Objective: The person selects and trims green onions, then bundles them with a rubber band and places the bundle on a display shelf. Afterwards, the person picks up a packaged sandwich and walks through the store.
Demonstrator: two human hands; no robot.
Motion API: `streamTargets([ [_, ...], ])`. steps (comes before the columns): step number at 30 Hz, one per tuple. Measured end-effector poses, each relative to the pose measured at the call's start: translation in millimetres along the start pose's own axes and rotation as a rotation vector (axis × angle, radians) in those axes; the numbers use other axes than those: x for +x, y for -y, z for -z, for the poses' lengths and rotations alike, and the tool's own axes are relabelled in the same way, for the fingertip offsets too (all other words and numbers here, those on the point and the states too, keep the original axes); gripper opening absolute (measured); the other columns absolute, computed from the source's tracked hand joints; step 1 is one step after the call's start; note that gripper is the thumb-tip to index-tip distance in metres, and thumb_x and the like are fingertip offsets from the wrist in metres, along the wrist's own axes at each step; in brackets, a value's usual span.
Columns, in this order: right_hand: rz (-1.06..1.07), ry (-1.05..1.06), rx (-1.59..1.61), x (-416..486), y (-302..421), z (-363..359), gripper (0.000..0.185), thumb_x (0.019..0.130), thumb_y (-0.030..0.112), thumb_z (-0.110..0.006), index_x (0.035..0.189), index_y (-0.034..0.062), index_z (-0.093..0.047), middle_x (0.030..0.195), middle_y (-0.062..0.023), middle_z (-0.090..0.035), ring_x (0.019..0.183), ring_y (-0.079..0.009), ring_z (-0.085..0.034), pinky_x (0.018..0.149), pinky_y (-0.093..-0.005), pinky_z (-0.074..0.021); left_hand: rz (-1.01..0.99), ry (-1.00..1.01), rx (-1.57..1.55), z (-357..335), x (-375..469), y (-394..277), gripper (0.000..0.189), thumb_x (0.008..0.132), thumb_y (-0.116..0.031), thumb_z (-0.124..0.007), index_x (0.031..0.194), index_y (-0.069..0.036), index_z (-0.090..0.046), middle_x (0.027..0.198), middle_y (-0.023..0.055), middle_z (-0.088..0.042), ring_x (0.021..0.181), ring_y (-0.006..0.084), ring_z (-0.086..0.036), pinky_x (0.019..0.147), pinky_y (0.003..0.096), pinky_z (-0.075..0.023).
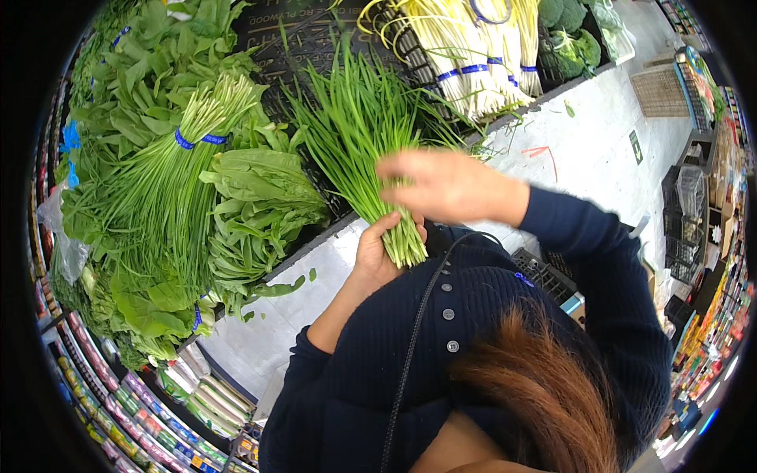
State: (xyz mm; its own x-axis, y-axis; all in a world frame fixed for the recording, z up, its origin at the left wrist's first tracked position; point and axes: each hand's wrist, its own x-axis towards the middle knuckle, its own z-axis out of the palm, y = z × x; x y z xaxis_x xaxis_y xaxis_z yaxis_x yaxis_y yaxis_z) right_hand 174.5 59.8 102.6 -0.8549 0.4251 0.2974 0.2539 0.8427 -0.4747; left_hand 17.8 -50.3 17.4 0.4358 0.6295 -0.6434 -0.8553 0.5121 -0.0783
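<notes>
A loose bunch of green garlic chives (361, 136) leans over the edge of the vegetable stand, its pale cut ends pointing towards my chest. My left hand (378, 251) grips the bunch low down, close to those cut ends. Over the stems just above it is my right hand (452, 184), blurred by motion; whether its fingers close on the stems cannot be made out. Left of them, two chive bunches with blue bands (201, 127) lie on leafy greens (266, 177).
Black crates (414, 56) on the stand hold yellow chives with blue bands (473, 71) and broccoli (571, 50). Fallen leaves dot the pale floor (568, 142) beside the stand. A dark cable (408, 355) runs down my front. Stocked shelves (148, 408) curve along the rim.
</notes>
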Motion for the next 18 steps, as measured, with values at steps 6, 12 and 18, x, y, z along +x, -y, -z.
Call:
streamTargets([
  [6,-0.147,-0.181,0.292,-75.6,23.3,-34.6,0.034,0.07,0.021,-0.065,0.1,0.0064,-0.059,0.103,-0.008,-0.059,0.093,-0.0277,-0.057,0.08,-0.0384,-0.0444,0.012,-0.22,0.237,-2.8,6.6,5.9,0.034,0.082,-0.013,-0.059,0.111,0.001,-0.05,0.101,0.0161,-0.06,0.091,0.0266,-0.062,0.077,0.0423,-0.0533],
  [12,-0.874,-0.276,-0.295,-91.0,-36.2,-40.3,0.072,0.072,0.052,-0.066,0.114,-0.0044,-0.05,0.114,-0.0204,-0.051,0.109,-0.0358,-0.047,0.093,-0.0407,-0.0373,0.023,0.156,0.029,-42.2,-10.8,-20.1,0.046,0.078,-0.004,-0.059,0.119,0.003,-0.04,0.095,0.0065,-0.05,0.081,0.0141,-0.052,0.074,0.0304,-0.0458],
  [18,-0.926,-0.042,-0.502,-42.7,-50.5,-82.3,0.073,0.072,0.069,-0.052,0.083,-0.0025,-0.057,0.086,-0.0138,-0.053,0.085,-0.0263,-0.052,0.076,-0.0364,-0.0415,-0.104,0.381,0.132,-92.2,-44.1,-48.6,0.052,0.08,-0.007,-0.059,0.126,0.003,-0.037,0.095,0.0068,-0.047,0.081,0.0136,-0.049,0.073,0.0299,-0.0423],
])
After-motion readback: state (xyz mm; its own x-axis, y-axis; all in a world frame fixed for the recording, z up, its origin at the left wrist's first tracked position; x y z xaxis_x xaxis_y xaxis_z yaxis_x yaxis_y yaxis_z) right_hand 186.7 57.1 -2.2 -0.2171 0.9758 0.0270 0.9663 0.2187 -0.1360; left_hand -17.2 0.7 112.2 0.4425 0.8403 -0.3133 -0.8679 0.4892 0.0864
